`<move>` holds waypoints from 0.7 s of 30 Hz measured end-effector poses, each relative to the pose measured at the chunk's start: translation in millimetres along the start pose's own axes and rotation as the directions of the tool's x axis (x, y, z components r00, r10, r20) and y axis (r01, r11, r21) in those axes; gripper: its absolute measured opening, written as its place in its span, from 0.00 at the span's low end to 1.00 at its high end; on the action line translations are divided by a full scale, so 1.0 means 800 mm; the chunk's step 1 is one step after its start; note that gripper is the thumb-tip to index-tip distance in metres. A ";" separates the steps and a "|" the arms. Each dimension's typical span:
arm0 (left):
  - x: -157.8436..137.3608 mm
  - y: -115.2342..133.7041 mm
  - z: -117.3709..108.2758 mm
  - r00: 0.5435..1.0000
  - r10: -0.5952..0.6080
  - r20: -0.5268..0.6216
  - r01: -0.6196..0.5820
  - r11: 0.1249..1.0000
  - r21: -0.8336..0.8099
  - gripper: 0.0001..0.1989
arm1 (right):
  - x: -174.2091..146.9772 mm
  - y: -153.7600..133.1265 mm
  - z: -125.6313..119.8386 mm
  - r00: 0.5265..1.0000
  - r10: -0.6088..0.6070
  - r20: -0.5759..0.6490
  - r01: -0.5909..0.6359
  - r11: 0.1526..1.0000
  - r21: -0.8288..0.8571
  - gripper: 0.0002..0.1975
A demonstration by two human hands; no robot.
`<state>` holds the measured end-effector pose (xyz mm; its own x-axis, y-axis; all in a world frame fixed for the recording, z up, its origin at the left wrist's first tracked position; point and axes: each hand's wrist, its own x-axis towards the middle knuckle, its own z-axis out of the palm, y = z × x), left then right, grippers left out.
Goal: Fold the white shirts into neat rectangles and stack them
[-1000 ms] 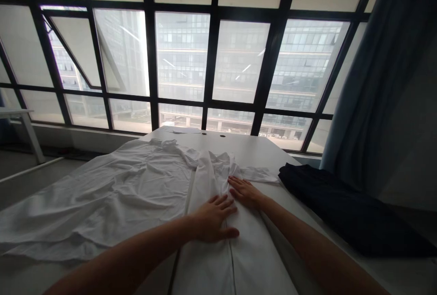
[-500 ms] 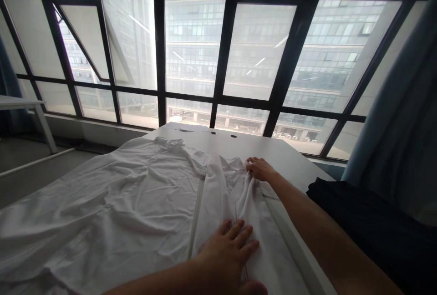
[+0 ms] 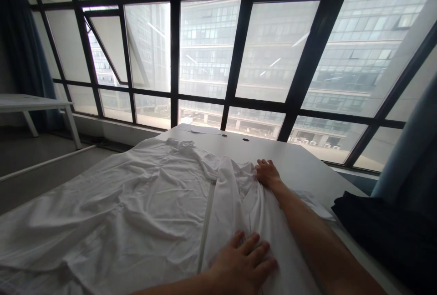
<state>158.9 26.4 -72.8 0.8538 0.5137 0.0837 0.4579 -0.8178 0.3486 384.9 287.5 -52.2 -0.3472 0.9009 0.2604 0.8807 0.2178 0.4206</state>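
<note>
A white garment (image 3: 153,204) lies spread and wrinkled over the white table (image 3: 300,158), with its gathered upper end toward the window. A long narrow gap in the cloth runs down its middle. My left hand (image 3: 244,258) rests flat on the right part of the garment, fingers spread. Farther up, at the garment's top right corner, my right hand (image 3: 268,174) has its fingers curled on the cloth; its fingertips are partly hidden.
Dark folded cloth (image 3: 385,231) lies at the right, near a blue curtain (image 3: 406,144). Thin white sheets (image 3: 198,130) sit at the table's far edge. Another white table (image 3: 34,102) stands at the left. Black-framed windows (image 3: 208,49) close off the far side.
The view has swung left, so everything sits farther right. Some cloth beside my right forearm has shifted outward over the table edge. Both hands stay on the garment.
</note>
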 end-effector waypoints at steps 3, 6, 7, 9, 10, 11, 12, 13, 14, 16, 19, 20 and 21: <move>-0.001 0.003 -0.004 1.000 -0.020 0.004 0.020 1.000 -0.023 0.35 | -0.008 -0.001 0.007 0.956 0.288 -0.062 -0.279 0.953 0.120 0.19; -0.004 0.008 -0.010 0.999 -0.033 0.005 0.034 0.998 -0.055 0.39 | -0.020 0.000 0.008 0.884 0.468 -0.004 -0.450 0.853 0.264 0.24; -0.004 0.009 -0.012 0.999 -0.036 0.002 0.036 0.997 -0.063 0.39 | -0.024 -0.002 0.008 0.879 0.476 0.042 -0.464 0.831 0.306 0.26; -0.005 0.011 -0.014 0.999 -0.040 -0.003 0.040 0.997 -0.073 0.41 | -0.032 -0.010 0.009 0.882 0.437 0.179 -0.471 0.794 0.383 0.29; -0.006 0.012 -0.015 0.999 -0.040 0.000 0.040 0.996 -0.077 0.41 | -0.035 -0.016 0.010 0.875 0.412 0.255 -0.484 0.773 0.411 0.31; -0.006 0.012 -0.015 0.999 -0.039 0.006 0.039 0.996 -0.080 0.41 | -0.037 -0.023 0.010 0.861 0.392 0.323 -0.503 0.752 0.426 0.33; -0.005 0.012 -0.015 0.999 -0.039 0.011 0.040 0.996 -0.083 0.41 | -0.038 -0.030 0.010 0.848 0.379 0.371 -0.518 0.739 0.431 0.34; -0.005 0.012 -0.015 0.999 -0.040 0.016 0.041 0.996 -0.084 0.41 | -0.039 -0.037 0.009 0.840 0.375 0.393 -0.528 0.735 0.427 0.35; -0.005 0.012 -0.015 0.999 -0.040 0.017 0.041 0.996 -0.083 0.41 | -0.040 -0.043 0.007 0.838 0.375 0.396 -0.528 0.741 0.415 0.34; -0.004 0.011 -0.014 0.999 -0.040 0.010 0.041 0.996 -0.074 0.40 | -0.039 -0.049 0.000 0.845 0.375 0.381 -0.512 0.773 0.375 0.31; -0.003 0.011 -0.014 0.999 -0.043 0.012 0.043 0.997 -0.057 0.40 | -0.035 -0.048 -0.014 0.877 0.377 0.299 -0.457 0.847 0.273 0.23; -0.002 0.010 -0.013 0.999 -0.043 0.019 0.044 0.998 -0.055 0.40 | -0.032 -0.045 -0.018 0.884 0.379 0.273 -0.445 0.862 0.243 0.21; -0.002 0.009 -0.013 0.999 -0.042 0.026 0.044 0.998 -0.053 0.40 | -0.030 -0.043 -0.022 0.887 0.382 0.259 -0.440 0.869 0.224 0.20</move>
<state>158.6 22.2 -60.9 0.8398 0.5411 0.0450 0.4809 -0.7797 0.4010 357.4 252.1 -57.3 0.1122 0.9795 0.1671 0.9908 -0.1231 0.0559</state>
